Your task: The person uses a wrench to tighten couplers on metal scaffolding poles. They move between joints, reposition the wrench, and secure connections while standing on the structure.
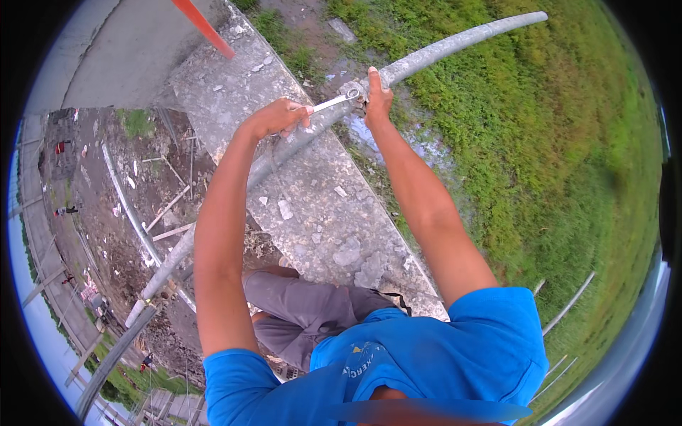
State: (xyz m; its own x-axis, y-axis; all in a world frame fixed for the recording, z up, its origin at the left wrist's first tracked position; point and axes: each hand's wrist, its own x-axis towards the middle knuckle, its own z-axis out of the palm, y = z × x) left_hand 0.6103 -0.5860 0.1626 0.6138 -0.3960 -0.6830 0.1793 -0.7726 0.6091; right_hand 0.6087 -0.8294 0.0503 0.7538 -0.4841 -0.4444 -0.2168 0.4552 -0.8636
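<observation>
A long grey metal pipe (455, 48) runs slantwise across a concrete ledge and juts out over the grass. My left hand (280, 117) is closed round the handle of a silver wrench (331, 104). The wrench's ring end sits at a clamp (355, 92) fixed on the pipe. Just right of that clamp, my right hand (378, 101) grips the pipe or the clamp's far side, thumb pointing up; its fingers are mostly hidden behind, so exactly what they hold does not show.
The concrete ledge (320, 206) is strewn with loose chips and drops off on both sides. Grass (511, 142) lies below on the right. Rubble, poles (121, 184) and distant people are down on the left. An orange-red bar (204, 28) hangs at the top beside a concrete wall.
</observation>
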